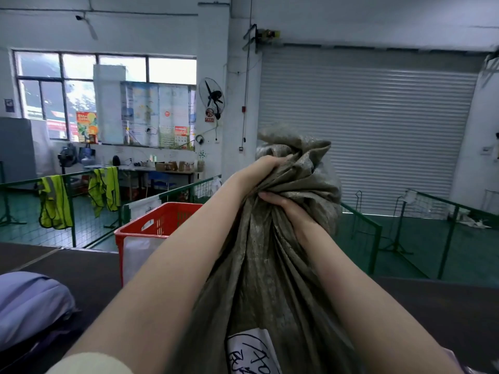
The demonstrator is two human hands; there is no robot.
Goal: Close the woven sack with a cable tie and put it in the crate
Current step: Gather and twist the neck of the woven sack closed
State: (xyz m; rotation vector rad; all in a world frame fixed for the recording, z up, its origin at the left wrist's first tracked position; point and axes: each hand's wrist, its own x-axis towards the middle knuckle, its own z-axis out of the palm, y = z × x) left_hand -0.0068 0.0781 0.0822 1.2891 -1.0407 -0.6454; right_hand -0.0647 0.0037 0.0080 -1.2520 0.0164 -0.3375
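Observation:
A grey-green woven sack (267, 265) hangs upright in front of me, its mouth gathered into a bunch at the top. My left hand (260, 171) grips the gathered neck from the left, high up. Just below it, my right hand (285, 205) clutches the neck from the right. A white label with black writing (251, 352) shows low on the sack. The red plastic crate (159, 225) stands beyond the dark table, left of the sack, partly hidden by my left forearm. No cable tie is visible.
A dark table (81, 271) lies below my arms, with a pale purple bundle (29, 306) at its left edge. Green mesh fencing (372, 238) runs behind, with yellow safety vests (54, 203) draped over it. A closed roller shutter (364, 125) fills the far wall.

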